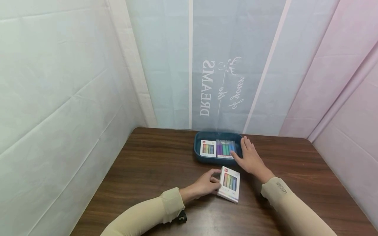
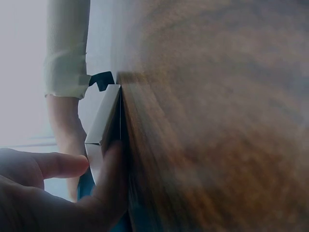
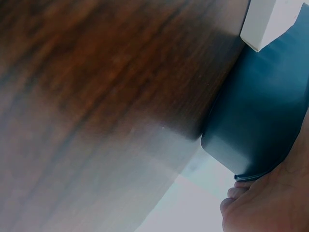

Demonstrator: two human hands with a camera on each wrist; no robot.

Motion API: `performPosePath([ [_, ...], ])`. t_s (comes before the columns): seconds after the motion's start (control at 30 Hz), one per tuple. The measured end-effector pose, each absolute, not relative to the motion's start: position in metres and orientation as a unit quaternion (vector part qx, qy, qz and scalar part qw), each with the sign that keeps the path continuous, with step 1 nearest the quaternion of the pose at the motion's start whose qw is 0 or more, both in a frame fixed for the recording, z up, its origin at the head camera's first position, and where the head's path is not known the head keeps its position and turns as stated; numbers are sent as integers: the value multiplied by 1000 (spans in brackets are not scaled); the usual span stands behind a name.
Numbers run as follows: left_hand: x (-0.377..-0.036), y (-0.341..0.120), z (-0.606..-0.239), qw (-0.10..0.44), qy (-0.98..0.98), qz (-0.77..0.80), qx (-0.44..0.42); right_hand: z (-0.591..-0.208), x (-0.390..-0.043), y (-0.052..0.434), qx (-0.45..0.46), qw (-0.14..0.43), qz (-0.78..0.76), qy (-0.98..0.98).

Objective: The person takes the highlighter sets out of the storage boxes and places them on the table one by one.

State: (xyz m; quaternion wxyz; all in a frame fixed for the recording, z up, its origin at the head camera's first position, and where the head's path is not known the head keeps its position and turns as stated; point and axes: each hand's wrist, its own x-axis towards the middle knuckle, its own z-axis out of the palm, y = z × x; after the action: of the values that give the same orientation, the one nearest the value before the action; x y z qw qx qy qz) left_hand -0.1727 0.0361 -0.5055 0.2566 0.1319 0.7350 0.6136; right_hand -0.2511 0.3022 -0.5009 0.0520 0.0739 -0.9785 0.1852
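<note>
A white box of coloured pens (image 1: 229, 184) lies on the brown table (image 1: 153, 164), in front of a dark blue tray (image 1: 198, 154). My left hand (image 1: 210, 182) holds the box by its left edge, thumb against its side (image 2: 104, 125). In the tray lie two more pen boxes, a white one (image 1: 208, 148) and a clear one (image 1: 225, 149). My right hand (image 1: 247, 154) rests flat on the tray's right rim with straight fingers, its thumb reaching toward the clear box. The right wrist view shows the tray's outer wall (image 3: 260, 121) and a white box corner (image 3: 270, 19).
Pale fabric walls close in the table on the left, back and right; the back panel bears printed lettering (image 1: 208, 88). The table's left part is bare wood. A small black object (image 1: 181, 217) sits under my left sleeve.
</note>
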Motion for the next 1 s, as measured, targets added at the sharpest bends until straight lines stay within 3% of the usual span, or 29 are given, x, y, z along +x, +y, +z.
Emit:
performPosePath([
  [1.0,-159,37,-494,277,740,601,120,-498,-251,305,79,44,187,-978],
])
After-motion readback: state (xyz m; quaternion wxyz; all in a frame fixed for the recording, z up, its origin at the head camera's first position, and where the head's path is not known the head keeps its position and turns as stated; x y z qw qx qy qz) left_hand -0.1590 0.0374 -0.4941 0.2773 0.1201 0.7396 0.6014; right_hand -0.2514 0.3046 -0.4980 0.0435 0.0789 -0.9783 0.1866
